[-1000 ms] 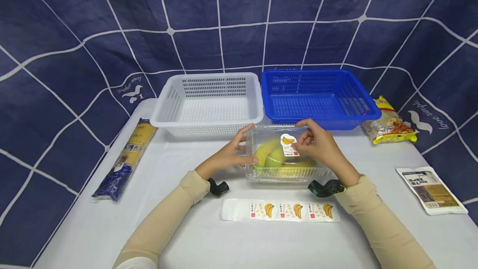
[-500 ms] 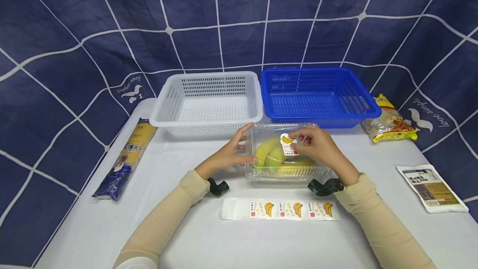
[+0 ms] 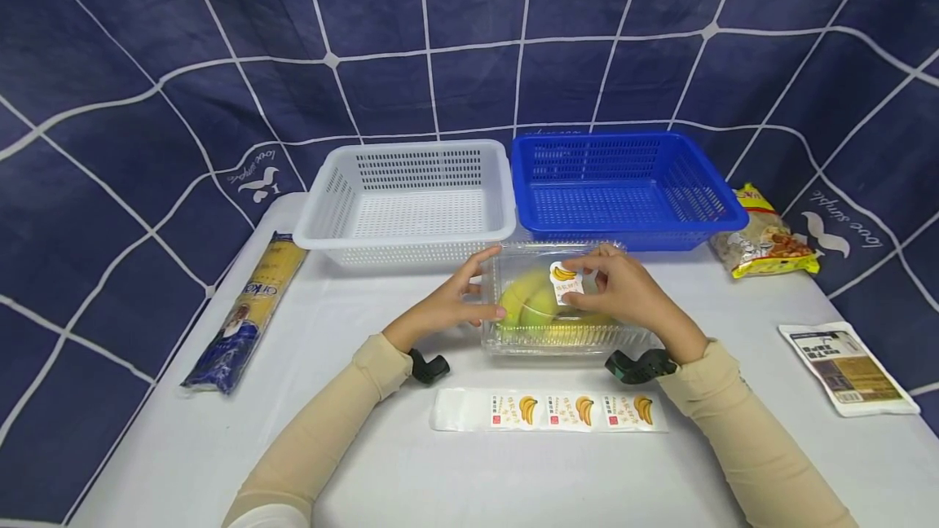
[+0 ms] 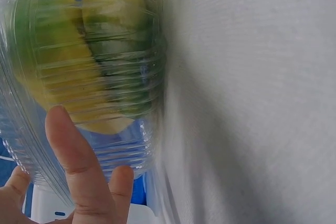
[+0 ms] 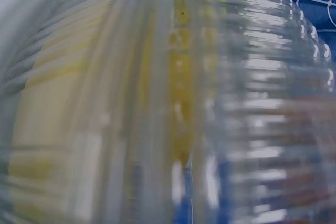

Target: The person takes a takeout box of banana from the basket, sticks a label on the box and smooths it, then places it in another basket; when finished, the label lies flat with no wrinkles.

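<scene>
A clear plastic box (image 3: 531, 255) with green-yellow bananas (image 3: 539, 305) inside stands in front of the baskets, its lid closed. My left hand (image 3: 443, 304) rests against the box's left end, thumb and fingers spread; the left wrist view shows the thumb (image 4: 79, 166) touching the ribbed wall. A white banana sticker (image 3: 561, 288) lies on the lid. With thumb and index finger my right hand (image 3: 623, 288) presses on the sticker's right side, covering part of its lower print. Blurred clear ribs of the box (image 5: 262, 108) fill the right wrist view.
A strip of banana stickers (image 3: 565, 411) lies before the box. Behind stand a white basket (image 3: 411, 243) and a blue basket (image 3: 631, 228). A yellow-blue pasta packet (image 3: 249, 312) lies left; a yellow-edged bag (image 3: 763, 235) and white pouch (image 3: 847, 369) are at right.
The right index finger has come from the lid's far edge down onto the sticker, and the right thumb has slid slightly left and lower over it. The left hand has stayed at the box.
</scene>
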Available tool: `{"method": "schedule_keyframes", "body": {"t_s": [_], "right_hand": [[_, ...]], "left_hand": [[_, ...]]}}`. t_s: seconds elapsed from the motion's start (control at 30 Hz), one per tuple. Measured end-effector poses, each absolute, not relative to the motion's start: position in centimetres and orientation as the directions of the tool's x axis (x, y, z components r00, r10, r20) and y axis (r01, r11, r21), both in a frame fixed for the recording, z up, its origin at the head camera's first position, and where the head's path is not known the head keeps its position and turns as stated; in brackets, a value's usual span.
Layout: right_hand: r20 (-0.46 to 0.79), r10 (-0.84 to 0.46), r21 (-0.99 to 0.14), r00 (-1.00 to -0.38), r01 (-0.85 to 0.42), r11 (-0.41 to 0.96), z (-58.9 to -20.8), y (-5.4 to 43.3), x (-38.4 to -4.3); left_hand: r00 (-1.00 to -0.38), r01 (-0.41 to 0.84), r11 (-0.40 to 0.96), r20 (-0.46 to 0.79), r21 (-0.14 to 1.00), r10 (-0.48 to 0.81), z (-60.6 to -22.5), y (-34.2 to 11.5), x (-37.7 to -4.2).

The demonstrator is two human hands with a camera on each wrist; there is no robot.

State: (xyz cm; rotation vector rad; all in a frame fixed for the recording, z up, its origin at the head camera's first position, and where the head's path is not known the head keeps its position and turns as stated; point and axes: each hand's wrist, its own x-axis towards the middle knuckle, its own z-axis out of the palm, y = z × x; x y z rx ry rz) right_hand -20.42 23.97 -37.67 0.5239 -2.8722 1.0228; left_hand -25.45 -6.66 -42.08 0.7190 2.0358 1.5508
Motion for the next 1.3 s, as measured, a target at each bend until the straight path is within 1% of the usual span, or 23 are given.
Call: {"method": "schedule_keyframes", "body": {"t_s": [0.1, 0.2, 0.33, 0.4, 0.6, 0.73, 0.83, 1.07, 1.3], "right_hand": [[0.173, -0.303, -0.609, -0.937, -0.344, 0.715, -37.8, 24.1, -20.4], [0.226, -0.302, -0.651, -0.926, -0.374, 0.661, -38.1, 24.4, -20.5], [0.322, -0.267, -0.736, -0.908, -0.418, 0.533, -38.6, 24.8, -20.6], [0.35, -0.239, -0.775, -0.906, -0.423, 0.47, -38.7, 25.0, -20.5], [0.342, -0.169, -0.89, -0.924, -0.376, 0.257, -38.5, 25.3, -20.1], [0.339, -0.179, -0.927, -0.924, -0.361, 0.107, -38.3, 25.8, -19.9], [0.341, -0.197, -0.936, -0.919, -0.352, 0.025, -38.2, 26.3, -19.9], [0.345, -0.244, -0.937, -0.906, -0.35, -0.023, -37.8, 27.9, -19.7], [0.346, -0.261, -0.934, -0.901, -0.357, -0.005, -37.1, 30.2, -19.9]], "left_hand": [[-0.752, 0.122, 0.225, -0.058, 0.967, 0.657, -42.0, -6.6, -25.4], [-0.756, 0.117, 0.214, -0.053, 0.97, 0.652, -42.1, -6.5, -25.4], [-0.761, 0.095, 0.181, -0.046, 0.979, 0.647, -42.3, -6.2, -25.3], [-0.763, 0.082, 0.171, -0.049, 0.982, 0.645, -42.4, -6.1, -25.2], [-0.76, 0.07, 0.182, -0.066, 0.981, 0.647, -42.4, -6.0, -25.1], [-0.755, 0.048, 0.173, -0.078, 0.984, 0.651, -42.5, -6.0, -25.1], [-0.755, 0.026, 0.162, -0.087, 0.986, 0.65, -42.5, -6.1, -25.2], [-0.759, 0.009, 0.153, -0.093, 0.988, 0.644, -42.5, -6.0, -25.1], [-0.753, 0.008, 0.143, -0.088, 0.99, 0.652, -42.2, -5.8, -25.0]]}}
